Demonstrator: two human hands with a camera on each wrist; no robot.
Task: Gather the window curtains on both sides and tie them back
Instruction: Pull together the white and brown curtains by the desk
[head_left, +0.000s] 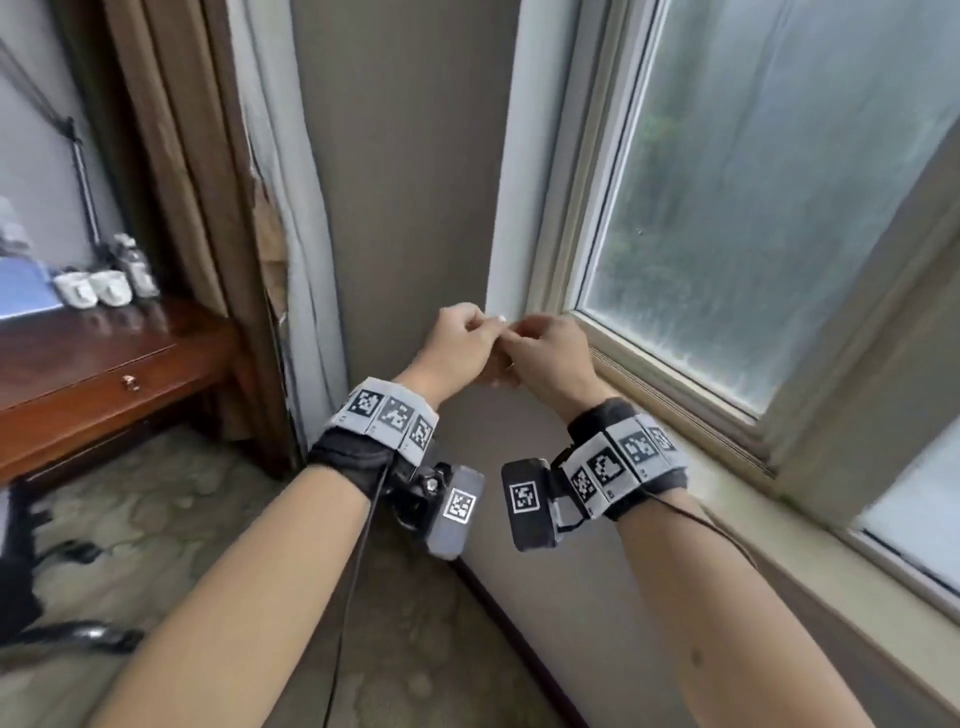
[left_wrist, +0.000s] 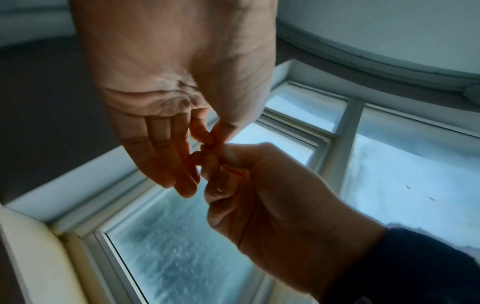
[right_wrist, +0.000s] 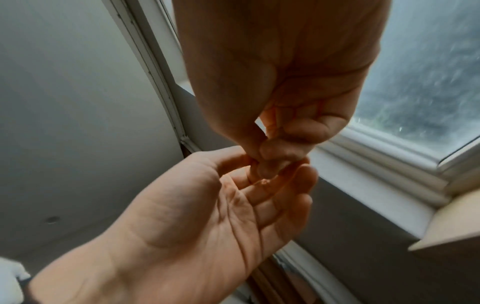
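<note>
Head view: left hand (head_left: 457, 345) and right hand (head_left: 550, 358) are meeting fingertip-to-fingertip, contents unclear; soft, heavy curtain (head_left: 171, 156) is hanging at ten o'clock, best gathered mid-height.

Dark wooden worktop (head_left: 104, 358) at left, drawer knob (head_left: 131, 383) on front. Two white cups (head_left: 93, 287) on top, small bottles (head_left: 136, 267) just beside. Patterned carpet (head_left: 171, 499) below.

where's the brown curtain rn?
Head view: the brown curtain hangs gathered at upper left, between the wooden desk and the wall strip left of the window; neither hand touches it.
</note>
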